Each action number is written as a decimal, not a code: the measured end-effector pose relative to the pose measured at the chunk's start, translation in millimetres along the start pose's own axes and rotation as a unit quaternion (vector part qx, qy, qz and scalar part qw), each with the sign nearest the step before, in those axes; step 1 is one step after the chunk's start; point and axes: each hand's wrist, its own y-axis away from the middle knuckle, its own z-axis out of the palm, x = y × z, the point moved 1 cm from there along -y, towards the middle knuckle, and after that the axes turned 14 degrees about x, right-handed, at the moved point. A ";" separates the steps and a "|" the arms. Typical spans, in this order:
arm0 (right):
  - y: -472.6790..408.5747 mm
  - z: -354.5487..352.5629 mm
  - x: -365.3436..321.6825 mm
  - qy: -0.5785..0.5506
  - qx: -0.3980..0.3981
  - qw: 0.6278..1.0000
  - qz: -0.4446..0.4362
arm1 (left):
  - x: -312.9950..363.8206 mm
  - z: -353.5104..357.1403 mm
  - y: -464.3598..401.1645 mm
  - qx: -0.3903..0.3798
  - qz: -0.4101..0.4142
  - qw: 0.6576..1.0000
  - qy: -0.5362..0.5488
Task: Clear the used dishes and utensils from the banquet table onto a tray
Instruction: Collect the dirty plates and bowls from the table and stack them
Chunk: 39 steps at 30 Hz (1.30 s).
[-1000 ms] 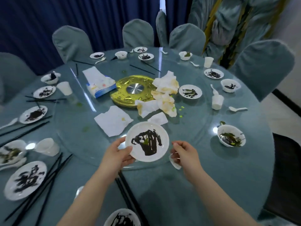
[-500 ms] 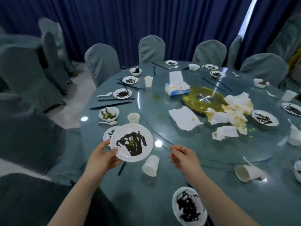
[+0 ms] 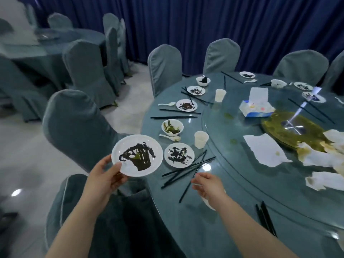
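Left hand pinches the round white sauce-smeared plate by its near rim, off the desk edge; stiff, light, slippery there. Right hand hovers relaxed, holding nothing.

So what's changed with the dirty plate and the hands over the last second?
The left hand has carried the white round plate smeared with dark sauce off the glass turntable, leftward past the edge of the round teal table. The right hand let go of the white item it touched and hovers open. The grip on the plate is unchanged.
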 end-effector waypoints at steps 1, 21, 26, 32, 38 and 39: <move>-14.0 9.2 -1.0 0.011 0.002 1.000 0.008 | -0.8 -0.2 -4.6 0.012 -0.001 1.000 0.001; -107.3 86.9 -6.1 0.088 0.071 0.993 0.044 | -11.8 -30.6 -27.4 0.114 -0.031 0.993 -0.013; -49.1 86.1 -0.3 0.031 0.046 0.998 0.018 | -2.4 -58.1 -20.3 0.093 -0.023 0.995 0.020; 59.4 104.7 -8.7 -0.019 0.025 0.998 -0.051 | 15.2 -124.0 -6.7 0.052 -0.004 0.998 0.037; 160.3 148.6 -9.6 -0.064 0.009 0.995 -0.082 | 32.2 -209.4 -5.9 0.055 -0.002 0.998 0.030; 174.0 158.5 -7.7 -0.058 -0.002 0.995 -0.087 | 35.0 -220.7 -5.2 0.053 -0.004 0.998 0.029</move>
